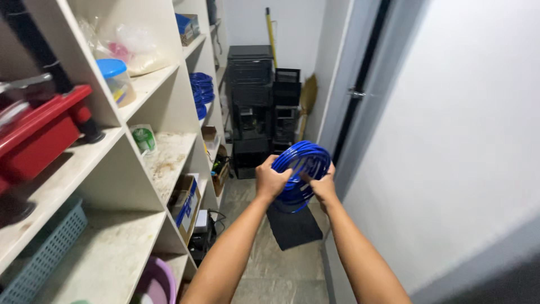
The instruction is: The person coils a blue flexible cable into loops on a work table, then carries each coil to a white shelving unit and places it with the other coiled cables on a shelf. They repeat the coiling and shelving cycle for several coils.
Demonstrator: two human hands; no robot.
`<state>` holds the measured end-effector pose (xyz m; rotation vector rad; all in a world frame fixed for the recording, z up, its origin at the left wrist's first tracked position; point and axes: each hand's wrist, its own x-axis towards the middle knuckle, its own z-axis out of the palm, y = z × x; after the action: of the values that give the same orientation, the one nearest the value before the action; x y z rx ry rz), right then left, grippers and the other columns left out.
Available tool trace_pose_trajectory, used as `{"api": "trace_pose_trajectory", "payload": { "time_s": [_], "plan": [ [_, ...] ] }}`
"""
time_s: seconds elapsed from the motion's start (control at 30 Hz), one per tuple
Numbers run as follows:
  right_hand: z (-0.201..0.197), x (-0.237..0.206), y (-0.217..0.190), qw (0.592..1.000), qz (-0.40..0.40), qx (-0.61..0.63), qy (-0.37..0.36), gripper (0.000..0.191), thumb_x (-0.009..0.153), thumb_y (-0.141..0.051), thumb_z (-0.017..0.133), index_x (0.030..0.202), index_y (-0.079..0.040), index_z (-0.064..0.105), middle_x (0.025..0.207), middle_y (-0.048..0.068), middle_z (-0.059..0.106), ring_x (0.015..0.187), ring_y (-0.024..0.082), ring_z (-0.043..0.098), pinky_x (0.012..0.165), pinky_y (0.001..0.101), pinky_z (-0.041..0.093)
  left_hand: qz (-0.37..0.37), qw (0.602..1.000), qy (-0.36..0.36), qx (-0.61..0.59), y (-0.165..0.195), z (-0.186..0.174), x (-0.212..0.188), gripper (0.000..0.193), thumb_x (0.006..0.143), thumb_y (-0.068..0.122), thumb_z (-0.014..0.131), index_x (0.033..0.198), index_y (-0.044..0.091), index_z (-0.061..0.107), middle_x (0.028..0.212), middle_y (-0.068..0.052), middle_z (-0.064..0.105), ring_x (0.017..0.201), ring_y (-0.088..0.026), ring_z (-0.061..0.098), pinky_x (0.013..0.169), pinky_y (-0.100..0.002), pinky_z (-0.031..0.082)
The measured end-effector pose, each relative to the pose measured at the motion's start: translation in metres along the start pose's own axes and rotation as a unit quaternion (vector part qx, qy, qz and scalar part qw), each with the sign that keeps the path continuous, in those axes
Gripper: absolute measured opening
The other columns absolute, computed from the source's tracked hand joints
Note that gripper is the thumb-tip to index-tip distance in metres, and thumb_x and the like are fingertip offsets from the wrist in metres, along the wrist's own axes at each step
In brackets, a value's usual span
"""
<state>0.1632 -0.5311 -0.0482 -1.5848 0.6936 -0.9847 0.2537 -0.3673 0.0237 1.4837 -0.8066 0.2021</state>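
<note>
Both hands, left hand (272, 181) and right hand (323, 184), grip 1 blue cable coil (301, 169), mid-winding, so keeping the loops aligned seems needed.

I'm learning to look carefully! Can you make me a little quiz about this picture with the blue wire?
1. True or false: both hands hold the blue wire coil.
2. What lies on the floor right below the coil? A) a black mat B) a red toolbox C) a broom
3. Fill in: the clear tub on the shelf has a ____ lid.

Key:
1. True: the left hand and the right hand each have a grip on it.
2. A: the black mat.
3. Blue: the clear tub stands on the white shelf unit.
</note>
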Motion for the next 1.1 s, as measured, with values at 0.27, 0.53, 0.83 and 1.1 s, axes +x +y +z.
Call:
{"api": "trace_pose_trajectory", "payload": {
  "time_s": [0.27,0.53,0.83,1.1],
  "plan": [
    [0.039,0.110,0.017,0.912,0.205,0.320,-0.154,0.049,0.078,-0.013,0.079,0.124,-0.012,0.061,0.096,0.006,0.070,0.079,0.021,0.073,0.071,0.0410,0.064,-0.220,0.940,-0.038,-0.256,-0.098,0.043,0.096,0.008,0.076,0.005,0.069,0.081,0.004,0.063,0.059,-0.004,0.059,0.043,-0.012,0.055,0.040,-0.030,0.048],
    [0.132,0.246,0.048,0.930,0.215,0.260,-0.144,0.025,0.088,-0.013,0.076,0.108,-0.003,0.064,0.084,0.009,0.066,0.072,0.022,0.070,0.070,0.0385,0.063,-0.259,0.924,-0.033,-0.279,-0.201,0.047,0.222,0.007,0.077,0.003,0.065,0.083,0.004,0.063,0.059,-0.004,0.058,0.044,-0.014,0.055,0.042,-0.032,0.050],
    [0.241,0.358,0.058,0.932,0.187,0.302,-0.077,0.016,0.092,-0.016,0.071,0.097,-0.010,0.058,0.071,0.003,0.058,0.058,0.016,0.061,0.057,0.0365,0.059,-0.158,0.975,0.154,-0.013,-0.316,0.078,0.340,0.042,0.074,0.010,0.086,0.108,0.002,0.062,0.090,-0.012,0.073,0.075,-0.016,0.069,0.067,-0.028,0.053],
    [0.321,0.445,0.067,0.943,0.223,0.225,-0.103,0.012,0.092,-0.017,0.072,0.093,-0.012,0.061,0.067,0.001,0.052,0.051,0.013,0.053,0.048,0.0324,0.049,-0.335,0.903,0.119,-0.241,-0.384,0.071,0.410,0.026,0.085,0.003,0.067,0.108,0.007,0.057,0.082,-0.008,0.068,0.062,-0.018,0.068,0.053,-0.036,0.059]
  ]
}}
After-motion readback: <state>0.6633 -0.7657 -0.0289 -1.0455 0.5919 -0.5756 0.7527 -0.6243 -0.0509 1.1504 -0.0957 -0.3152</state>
